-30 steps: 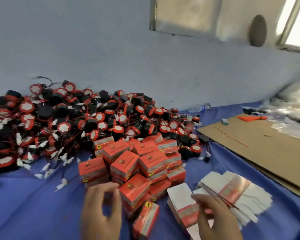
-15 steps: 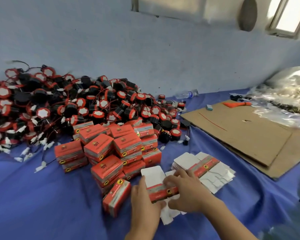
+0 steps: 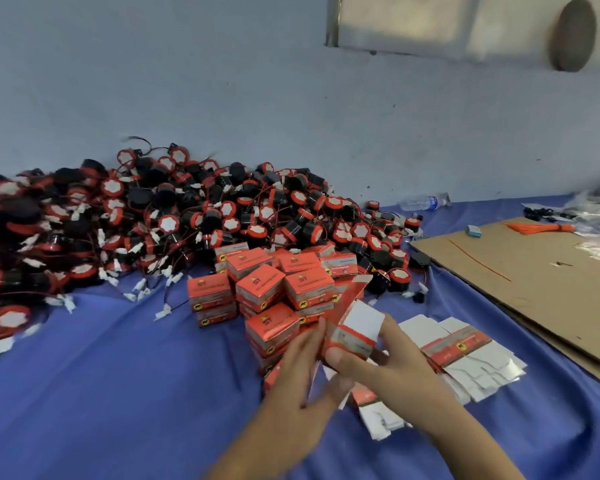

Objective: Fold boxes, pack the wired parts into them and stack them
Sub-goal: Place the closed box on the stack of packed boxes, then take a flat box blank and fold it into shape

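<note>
Right hand (image 3: 394, 362): thumb and fingers pinch half-opened carton (image 3: 357, 325). Left hand (image 3: 298, 372): fingers straight, together, touching carton's left edge. Carton red outside, white inside, held over blue cloth (image 3: 101, 375), just before stacked boxes (image 3: 274, 289). Lids read "ST", with smaller print blurred and yellow round emblems. Wired parts (image 3: 153, 220) heaped behind; flat blanks (image 3: 465, 355) to right.

Desk (image 3: 84, 393), blue cloth: bare stretch front left, open from near edge to heap.
Obstacles:
- heap of wired parts (image 3: 153, 220) along the wall, left to centre
- stacked boxes (image 3: 267, 289) just before it
- front centre, right hand (image 3: 399, 362) gripping a box blank (image 3: 355, 327), left hand (image 3: 298, 372) against it
- flat blanks (image 3: 471, 355) just right
- cardboard sheet (image 3: 534, 278) far right, with a narrow cloth strip between
</note>
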A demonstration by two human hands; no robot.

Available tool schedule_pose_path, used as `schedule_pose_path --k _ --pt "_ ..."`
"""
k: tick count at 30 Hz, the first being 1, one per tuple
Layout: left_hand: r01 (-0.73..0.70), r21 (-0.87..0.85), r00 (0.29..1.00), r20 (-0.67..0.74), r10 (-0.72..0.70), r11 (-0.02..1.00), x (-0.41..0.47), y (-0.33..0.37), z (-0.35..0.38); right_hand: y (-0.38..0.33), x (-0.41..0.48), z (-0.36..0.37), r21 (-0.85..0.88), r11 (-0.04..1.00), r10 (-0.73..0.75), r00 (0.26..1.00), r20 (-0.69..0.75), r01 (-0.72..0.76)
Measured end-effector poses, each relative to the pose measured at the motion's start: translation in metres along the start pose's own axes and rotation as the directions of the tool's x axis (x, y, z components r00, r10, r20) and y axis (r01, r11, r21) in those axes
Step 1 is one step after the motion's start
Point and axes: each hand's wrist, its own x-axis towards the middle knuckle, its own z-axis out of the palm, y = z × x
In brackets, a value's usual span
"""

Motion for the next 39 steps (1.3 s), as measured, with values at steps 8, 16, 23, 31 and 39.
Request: schedule_pose_path --k 8,16,23,31,39 --pt "-0.179 -0.092 0.925 -0.354 0.136 0.98 -0.07 0.036 -0.104 -0.048 -0.021 0.105 0.707 0.589 0.165 0.915 0.367 -0.39" --pt "0.031 0.187 0.887 -0.457 0.059 0.982 -0.156 0.037 -0.188 -0.052 -0.038 0.19 0.654 0.509 0.387 0.828 0.406 -0.559" --pt "0.158 0.319 0.955 -0.29 -0.063 0.935 -0.201 0.037 -0.223 -0.053 -0.04 0.222 0.437 0.509 0.434 0.66 0.614 -0.741" --pt "0.183 0.398 0.946 -0.321 -0.051 0.899 -0.208 0.034 -0.232 -0.042 -0.038 0.224 0.252 0.636 0.339 0.558 0.758 -0.729" --pt "0.196 0.351 0.963 -0.245 -0.113 0.916 -0.207 0.038 -0.219 -0.046 -0.041 0.222 0.206 0.73 0.377 0.635 0.675 -0.652"
